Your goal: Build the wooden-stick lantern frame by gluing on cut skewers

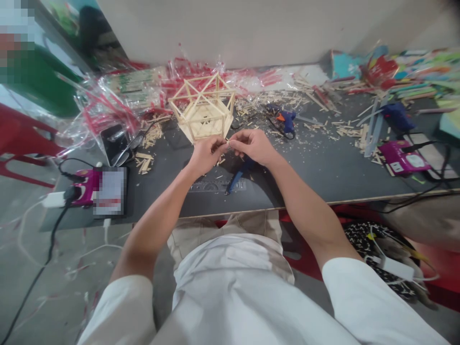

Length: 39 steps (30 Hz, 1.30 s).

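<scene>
My left hand [207,154] and my right hand [254,145] meet at their fingertips over the table. Both are closed in a pinch on a small pale wooden stick piece [227,142], mostly hidden by the fingers. Just beyond my left hand stands a many-sided frame of thin wooden sticks [196,115] on a flat wooden base, with crossed sticks around its upper part. Below the hands lie a blue-handled tool [235,181], partly in shadow, and a clear ruler-like stencil [204,187].
A blue glue gun [287,120] lies right of the frame among scattered stick offcuts [316,125]. Red-and-clear plastic wrappers [108,108] pile at the back left. Purple power strips [404,157] with cables sit at both ends. A phone [109,191] lies near the left edge.
</scene>
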Available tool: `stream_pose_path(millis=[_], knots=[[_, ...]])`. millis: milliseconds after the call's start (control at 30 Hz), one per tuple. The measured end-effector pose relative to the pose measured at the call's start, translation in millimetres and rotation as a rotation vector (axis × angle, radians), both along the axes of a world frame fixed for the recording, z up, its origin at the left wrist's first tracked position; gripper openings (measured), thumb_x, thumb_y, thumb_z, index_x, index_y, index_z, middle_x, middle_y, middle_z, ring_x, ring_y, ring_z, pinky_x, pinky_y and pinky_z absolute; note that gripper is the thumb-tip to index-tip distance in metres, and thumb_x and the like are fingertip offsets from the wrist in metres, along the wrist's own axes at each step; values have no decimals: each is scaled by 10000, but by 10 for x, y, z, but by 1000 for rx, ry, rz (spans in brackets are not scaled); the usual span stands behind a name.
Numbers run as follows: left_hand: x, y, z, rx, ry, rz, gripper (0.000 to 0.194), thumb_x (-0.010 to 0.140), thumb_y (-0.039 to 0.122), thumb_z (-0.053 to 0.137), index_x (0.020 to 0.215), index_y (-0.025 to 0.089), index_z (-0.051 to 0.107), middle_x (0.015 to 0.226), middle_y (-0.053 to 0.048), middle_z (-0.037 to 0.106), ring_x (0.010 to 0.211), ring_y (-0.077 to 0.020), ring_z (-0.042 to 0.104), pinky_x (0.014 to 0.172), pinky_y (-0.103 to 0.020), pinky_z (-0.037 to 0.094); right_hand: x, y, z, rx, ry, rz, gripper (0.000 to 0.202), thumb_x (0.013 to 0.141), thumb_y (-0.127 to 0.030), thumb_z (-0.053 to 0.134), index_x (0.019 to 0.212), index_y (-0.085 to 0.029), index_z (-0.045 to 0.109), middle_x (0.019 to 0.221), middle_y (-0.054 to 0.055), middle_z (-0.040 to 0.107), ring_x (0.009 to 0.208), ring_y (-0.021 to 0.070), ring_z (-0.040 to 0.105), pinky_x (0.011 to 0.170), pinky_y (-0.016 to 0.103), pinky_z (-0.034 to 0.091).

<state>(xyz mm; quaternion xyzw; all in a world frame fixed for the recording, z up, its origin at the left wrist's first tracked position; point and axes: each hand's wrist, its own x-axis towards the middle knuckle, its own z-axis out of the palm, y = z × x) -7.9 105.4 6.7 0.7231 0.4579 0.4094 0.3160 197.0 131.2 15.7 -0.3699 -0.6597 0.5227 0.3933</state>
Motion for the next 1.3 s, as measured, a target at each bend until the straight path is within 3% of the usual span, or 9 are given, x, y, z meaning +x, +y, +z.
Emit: stream_pose_path(millis=[200, 567, 733, 900, 1133, 1300], knots=[[15, -12, 3, 21, -24, 3, 190, 915, 364, 742, 913, 178, 704, 788, -21, 717, 644, -116, 627, 626, -252, 523, 0, -33, 55, 0, -13, -2, 445, 760, -608, 865, 848, -197, 718, 613, -6, 665, 522, 115, 566, 509, 272, 497], [21, -38, 77, -176, -148, -65, 271, 936, 422, 747, 930, 157, 695, 802, -42, 740, 588, -99, 651, 556, -228, 531, 10, -31, 49, 27, -55, 8, 414, 797, -587, 848, 864, -200, 716, 648, 8, 669, 546, 131, 569, 518, 291, 498], [9, -20, 76, -211, -192, -65, 438, 1006, 571, 629, 886, 153, 679, 837, -82, 763, 535, -94, 641, 442, -210, 473, 5, -36, 63, 35, -50, 3, 412, 796, -583, 846, 846, -194, 719, 627, 6, 660, 534, 129, 564, 512, 288, 496], [-16, 30, 51, -246, -181, -63, 516, 1008, 653, 579, 895, 158, 673, 847, -98, 766, 544, -107, 666, 426, -214, 481, 13, -24, 47, 39, -70, -5, 419, 794, -586, 852, 862, -194, 720, 625, 5, 658, 535, 133, 563, 523, 295, 499], [-12, 30, 47, -216, -129, -71, 454, 1034, 567, 588, 856, 156, 661, 857, -86, 753, 543, -97, 663, 421, -199, 462, 6, -13, 25, 57, -75, -2, 451, 773, -620, 851, 850, -196, 720, 626, 8, 666, 528, 133, 566, 526, 296, 500], [-35, 55, 46, -245, -119, -22, 322, 1073, 434, 563, 1003, 149, 696, 891, -68, 757, 546, -81, 663, 435, -171, 468, 6, -25, 49, 64, -99, -24, 403, 801, -573, 831, 873, -192, 720, 626, 5, 668, 546, 138, 586, 548, 288, 509]])
